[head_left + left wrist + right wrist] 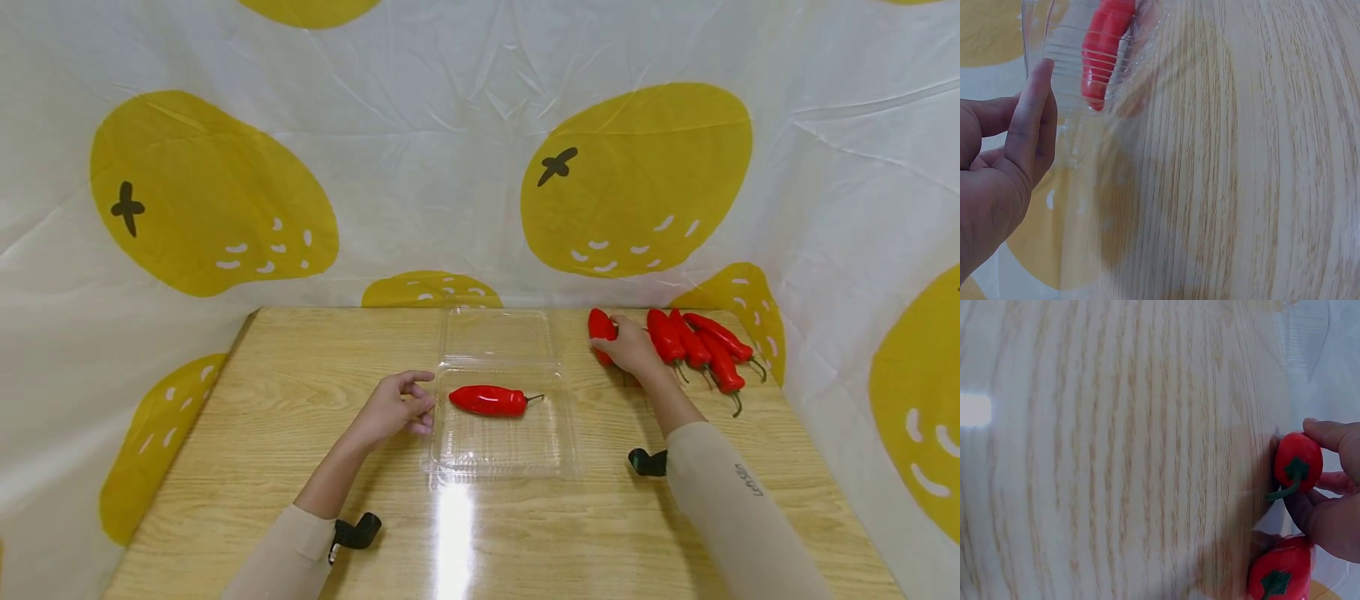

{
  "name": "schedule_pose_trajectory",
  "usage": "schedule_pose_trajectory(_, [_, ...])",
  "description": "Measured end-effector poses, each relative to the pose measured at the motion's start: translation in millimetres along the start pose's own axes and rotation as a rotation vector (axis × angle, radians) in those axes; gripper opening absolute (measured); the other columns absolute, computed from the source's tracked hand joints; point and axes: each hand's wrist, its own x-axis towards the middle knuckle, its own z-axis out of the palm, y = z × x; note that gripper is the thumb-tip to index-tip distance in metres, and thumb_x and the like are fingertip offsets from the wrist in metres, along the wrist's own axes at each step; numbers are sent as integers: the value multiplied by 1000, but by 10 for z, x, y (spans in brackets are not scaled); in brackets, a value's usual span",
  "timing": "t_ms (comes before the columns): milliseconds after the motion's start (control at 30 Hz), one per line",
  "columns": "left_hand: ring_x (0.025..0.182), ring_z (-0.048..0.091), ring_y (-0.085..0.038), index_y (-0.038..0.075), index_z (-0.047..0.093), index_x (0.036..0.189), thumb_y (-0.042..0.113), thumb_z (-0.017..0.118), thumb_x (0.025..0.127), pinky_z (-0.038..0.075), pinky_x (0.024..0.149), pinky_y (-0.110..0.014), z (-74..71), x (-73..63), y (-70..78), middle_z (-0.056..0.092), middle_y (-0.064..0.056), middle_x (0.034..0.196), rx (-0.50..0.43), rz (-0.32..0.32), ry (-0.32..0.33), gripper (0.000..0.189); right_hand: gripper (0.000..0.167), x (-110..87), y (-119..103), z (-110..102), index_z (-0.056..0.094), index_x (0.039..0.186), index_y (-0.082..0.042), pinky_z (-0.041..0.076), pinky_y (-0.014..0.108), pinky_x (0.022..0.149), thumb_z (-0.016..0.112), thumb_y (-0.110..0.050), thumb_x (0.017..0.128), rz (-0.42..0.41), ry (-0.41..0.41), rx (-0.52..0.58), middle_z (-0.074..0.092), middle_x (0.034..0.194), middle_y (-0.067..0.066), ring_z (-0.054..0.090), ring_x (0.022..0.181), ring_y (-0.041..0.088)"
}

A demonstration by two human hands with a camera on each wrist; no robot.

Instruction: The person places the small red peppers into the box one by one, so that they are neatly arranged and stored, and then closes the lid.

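Note:
A clear plastic clamshell box (495, 454) lies with its lid raised toward the back of the table. Inside its base rests one red chili pepper (487, 401), its stem pointing right. My left hand (393, 406) is at the box's left side, fingertips right at the rim, with nothing held. In the left wrist view its fingers (1034, 112) extend along the clear wall. To the right of the lid, my right hand (630, 343) grips another red pepper (601, 325) between thumb and fingers. The right wrist view shows this held pepper (1298, 464) stem end on, close to the tabletop.
Several more red peppers (693, 346) lie in a group at the back right, just beyond my right hand. A white cloth (442, 167) with yellow fruit prints hangs behind the wooden table (315, 350) and along its sides. Black wrist mounts (358, 531) stick out from my sleeves.

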Motion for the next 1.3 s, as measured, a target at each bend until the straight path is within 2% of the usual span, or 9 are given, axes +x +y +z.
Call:
schedule_pose_trajectory(300, [70, 70, -21, -4, 49, 147, -7, 64, 98, 67, 65, -37, -3, 9, -19, 58, -15, 100, 4, 12, 2, 52, 77, 11, -3, -8, 31, 156, 8, 44, 60, 116, 67, -32, 100, -7, 28, 21, 48, 148, 35, 49, 133, 50])
schedule_pose_trajectory(500, [69, 70, -21, -4, 49, 147, -8, 63, 98, 67, 64, -37, 4, 12, -9, 59, -16, 99, 8, 25, 4, 51, 73, -30, -14, -101, 36, 156, 2, 49, 57, 110, 69, -31, 100, -42, 69, 92, 50, 149, 30, 52, 131, 46])
schedule_pose_trajectory(700, [70, 70, -21, -4, 48, 147, -8, 63, 98, 67, 65, -37, 7, -1, -3, 59, -16, 99, 8, 18, -1, 52, 74, -138, -21, -257, 40, 156, -1, 59, 49, 97, 73, -32, 98, -78, 112, 132, 52, 148, 27, 58, 127, 45])
schedule_pose_trajectory(900, [70, 70, -21, -4, 48, 147, -8, 62, 98, 67, 65, -37, 0, -6, -1, 59, -16, 100, 4, 14, -1, 52, 75, -277, -83, -435, 38, 158, -7, 62, 33, 88, 72, -36, 98, -96, 61, 200, 51, 149, 23, 58, 130, 45])
schedule_pose_trajectory(1167, [69, 70, -21, -4, 49, 147, -9, 62, 98, 67, 65, -37, -4, -1, 12, 59, -16, 99, 7, 5, 3, 51, 78, -416, -237, -563, 39, 159, -12, 64, 30, 80, 74, -43, 96, -150, -15, 210, 51, 150, 20, 60, 128, 45])
schedule_pose_trajectory(1300, [70, 70, -21, -3, 49, 147, -9, 62, 98, 67, 65, -37, -4, -2, 15, 58, -16, 101, 10, -1, 0, 51, 76, -481, -323, -594, 44, 157, -13, 63, 29, 79, 76, -40, 94, -194, -39, 209, 53, 147, 19, 62, 125, 45])
